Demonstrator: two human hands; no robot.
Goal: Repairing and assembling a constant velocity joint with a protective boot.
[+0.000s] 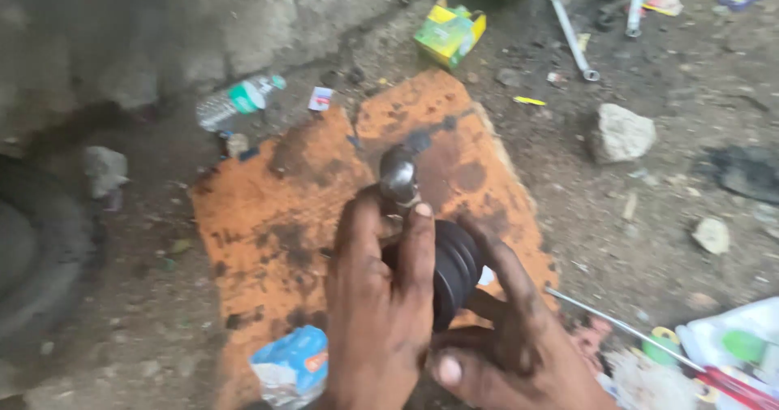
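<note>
Ribbed black boot (pixel 454 268) gripped between both hands.

Black ribbed boot (pixel 454 268): rubber, matt, faintly sheened along the ridges. Shaft end (pixel 398 174) at its top: bare metal, smooth, dull-glossy. Both held in left hand (pixel 377 312) and right hand (pixel 511 337), skin smeared dark, greasy-looking. Orange mat (pixel 276 215) beneath: rough, matt, stained with black patches, edges ragged. Bottle (pixel 235 101) past mat's far left corner: clear plastic, glossy. Spanner (pixel 572 36): bright smooth metal. Stone (pixel 621 132): pale, rough. Ground (pixel 665 215): gritty, matt dirt.
</note>
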